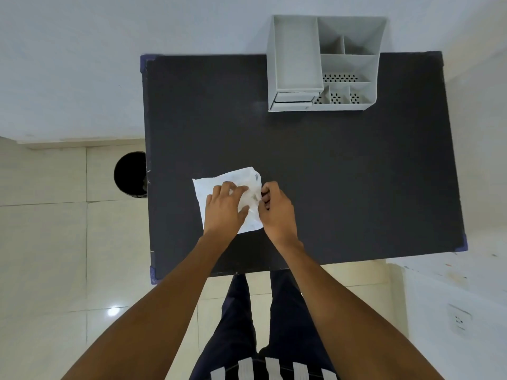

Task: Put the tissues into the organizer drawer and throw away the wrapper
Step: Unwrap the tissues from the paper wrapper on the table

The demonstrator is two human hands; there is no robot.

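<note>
A white tissue pack (216, 182) in a thin wrapper lies on the black table (329, 165), near its front left. My left hand (225, 208) rests on top of the pack with fingers pinching the wrapper at its middle. My right hand (275, 208) pinches the wrapper's right side, close to the left fingers. The grey organizer (323, 64) stands at the table's far edge; its two small drawers (293, 101) at the front left look closed or barely ajar.
A black round bin (130, 174) stands on the tiled floor just left of the table. The wall runs behind the organizer. My legs are at the table's front edge, and a wall socket (459, 320) is low on the right.
</note>
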